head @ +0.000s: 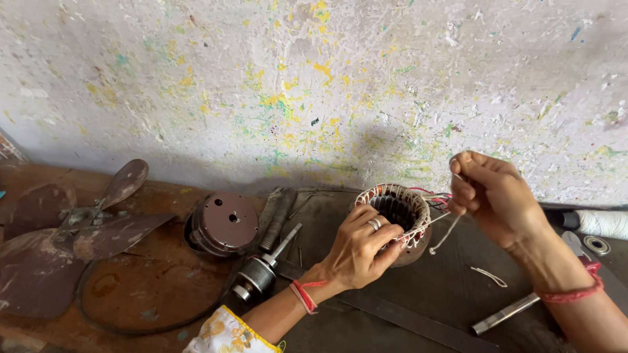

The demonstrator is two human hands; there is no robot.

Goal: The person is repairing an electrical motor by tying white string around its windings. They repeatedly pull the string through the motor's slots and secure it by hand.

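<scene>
The left hand point(359, 246) grips the motor coil point(397, 213) — open end tilted up toward the wall — while the right hand point(491, 193) pinches a taut string point(439, 218).

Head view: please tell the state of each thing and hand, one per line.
Stator: tilted on the bench, gripped.
Left hand: closed on the stator's rim.
Right hand: pinching the string.
String: pulled from the stator.
Rotor: lying on its side.
Fan blades: flat, rusty.
Spool: lying down.
</scene>
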